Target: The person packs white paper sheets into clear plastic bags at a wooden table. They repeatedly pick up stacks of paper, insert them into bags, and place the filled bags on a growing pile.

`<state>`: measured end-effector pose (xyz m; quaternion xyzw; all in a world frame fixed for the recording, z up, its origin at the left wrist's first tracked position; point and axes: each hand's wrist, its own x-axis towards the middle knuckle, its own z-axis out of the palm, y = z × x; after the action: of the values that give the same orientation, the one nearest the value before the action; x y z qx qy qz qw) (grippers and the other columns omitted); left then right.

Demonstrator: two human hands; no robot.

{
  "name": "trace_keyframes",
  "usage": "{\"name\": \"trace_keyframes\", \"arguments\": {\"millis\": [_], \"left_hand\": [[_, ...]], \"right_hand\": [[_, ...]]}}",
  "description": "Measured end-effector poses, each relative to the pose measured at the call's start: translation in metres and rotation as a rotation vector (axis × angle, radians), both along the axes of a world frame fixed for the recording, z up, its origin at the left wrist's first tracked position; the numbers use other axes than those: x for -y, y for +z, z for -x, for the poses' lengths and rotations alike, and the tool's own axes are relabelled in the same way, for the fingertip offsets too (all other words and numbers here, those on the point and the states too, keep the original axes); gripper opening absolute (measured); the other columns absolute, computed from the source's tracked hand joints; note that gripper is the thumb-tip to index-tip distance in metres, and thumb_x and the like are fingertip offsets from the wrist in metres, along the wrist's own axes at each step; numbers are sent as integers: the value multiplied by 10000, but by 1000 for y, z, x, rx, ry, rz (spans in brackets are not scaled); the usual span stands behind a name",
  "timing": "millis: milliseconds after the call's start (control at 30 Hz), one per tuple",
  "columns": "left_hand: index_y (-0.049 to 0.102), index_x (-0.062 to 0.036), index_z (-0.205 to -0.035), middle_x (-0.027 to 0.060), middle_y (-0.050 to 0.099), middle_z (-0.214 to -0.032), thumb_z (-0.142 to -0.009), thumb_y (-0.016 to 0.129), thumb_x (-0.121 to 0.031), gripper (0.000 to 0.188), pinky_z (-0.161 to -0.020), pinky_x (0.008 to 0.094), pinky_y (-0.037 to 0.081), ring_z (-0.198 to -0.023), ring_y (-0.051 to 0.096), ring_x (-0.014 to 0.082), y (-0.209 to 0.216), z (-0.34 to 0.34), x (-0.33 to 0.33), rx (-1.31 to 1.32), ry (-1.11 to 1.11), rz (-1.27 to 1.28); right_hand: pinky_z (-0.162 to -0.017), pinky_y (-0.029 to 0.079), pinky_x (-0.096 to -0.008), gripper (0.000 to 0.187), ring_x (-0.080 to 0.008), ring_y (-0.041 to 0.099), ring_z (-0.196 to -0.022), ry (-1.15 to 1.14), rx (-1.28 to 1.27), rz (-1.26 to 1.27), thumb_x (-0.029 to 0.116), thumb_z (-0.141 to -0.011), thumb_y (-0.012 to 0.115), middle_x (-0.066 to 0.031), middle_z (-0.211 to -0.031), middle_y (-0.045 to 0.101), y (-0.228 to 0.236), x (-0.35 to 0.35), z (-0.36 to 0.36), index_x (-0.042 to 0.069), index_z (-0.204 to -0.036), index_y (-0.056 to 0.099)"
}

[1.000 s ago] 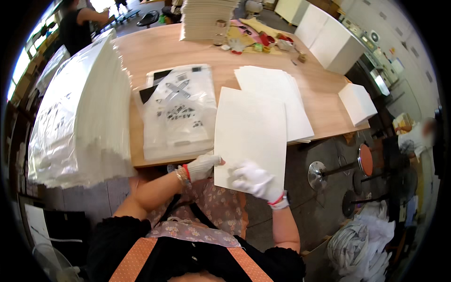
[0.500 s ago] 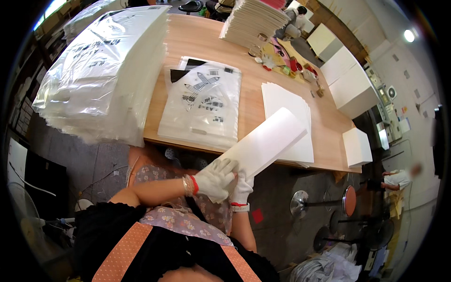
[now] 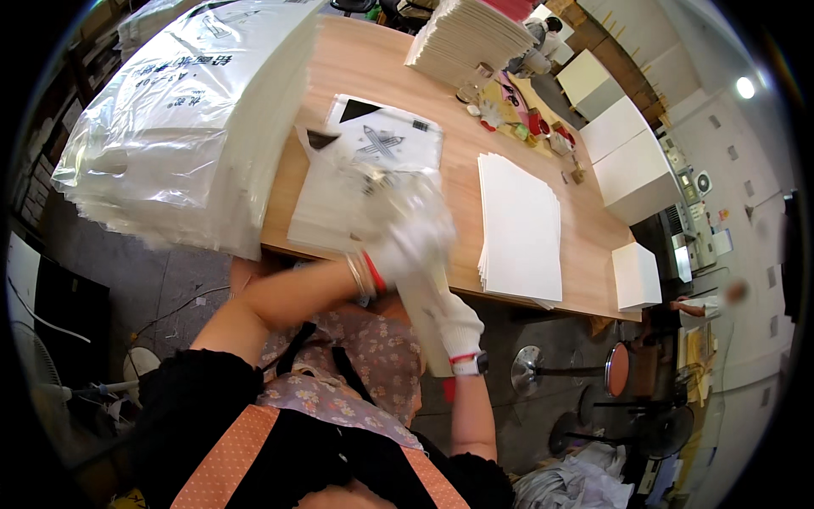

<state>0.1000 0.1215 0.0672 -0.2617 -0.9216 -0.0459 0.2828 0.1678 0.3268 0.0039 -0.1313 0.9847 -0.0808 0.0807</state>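
My gloved left hand (image 3: 415, 246) is smeared by motion over the front of a small pile of printed clear plastic bags (image 3: 373, 127); whether its fingers grip the blurred plastic there cannot be made out. To its right and lower, my gloved right hand (image 3: 460, 326) is closed on a stack of white paper (image 3: 421, 321). This stack stands nearly edge-on at the table's front edge, and its upper end is hidden behind the left hand. Another stack of white paper (image 3: 521, 233) lies flat on the table to the right.
A tall pile of plastic-wrapped packs (image 3: 170, 127) overhangs the wooden table's (image 3: 356, 51) left side. Farther back stand a high paper stack (image 3: 466, 38) and a clutter of small tools and tape (image 3: 530, 123). White blocks (image 3: 636, 276) line the right edge. A round stool (image 3: 616, 369) stands beyond.
My left hand has left the paper and moved up over the plastic bags. My right hand has shifted right, and the held paper has swung from a rightward slant to nearly upright.
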Motion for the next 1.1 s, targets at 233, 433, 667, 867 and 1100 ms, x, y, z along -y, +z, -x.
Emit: {"name": "trace_keyframes", "arguments": {"millis": [233, 433, 667, 867, 1100], "left_hand": [[558, -57, -1163, 126, 593, -825, -760, 602, -182, 424, -679, 429, 494, -734, 599, 297, -58, -33, 10, 435, -189, -579], [499, -53, -1225, 153, 559, -1039, -802, 595, -199, 457, -821, 453, 484, -990, 563, 303, -148, -37, 56, -10, -390, -253], [570, -32, -987, 37, 570, -866, -873, 541, -155, 170, -637, 272, 475, -770, 549, 145, -182, -12, 142, 199, 123, -1187], [524, -4, -1041, -11, 463, -759, -917, 455, -115, 180, -570, 247, 436, -598, 456, 102, -199, -99, 128, 899, 336, -1722], [476, 5, -1253, 108, 557, -1064, -825, 534, -40, 435, -859, 295, 441, -970, 547, 201, -126, -248, 134, 818, 184, -1169]], "right_hand": [[-830, 471, -357, 640, -200, 596, -971, -453, 287, 325, 596, -754, 644, -68, -1082, 616, -14, 27, 40, 103, -1145, 532], [-794, 488, -428, 425, -307, 648, -895, -463, -295, 400, 357, -842, 614, -110, -939, 681, -91, 54, 66, 100, -1169, 527], [-588, 489, -435, 377, -349, 642, -753, -301, -200, 430, 125, -872, 525, -188, -881, 653, -73, 32, 75, 85, -1236, 435], [-661, 486, -450, 410, -390, 619, -834, -179, 109, 277, 192, -872, 541, -215, -985, 637, -57, 28, 11, 20, -1238, 476], [-681, 492, -441, 391, -382, 615, -873, 5, 179, 482, 146, -870, 528, -228, -1022, 623, -57, 19, -126, -13, -1225, 491]]}}
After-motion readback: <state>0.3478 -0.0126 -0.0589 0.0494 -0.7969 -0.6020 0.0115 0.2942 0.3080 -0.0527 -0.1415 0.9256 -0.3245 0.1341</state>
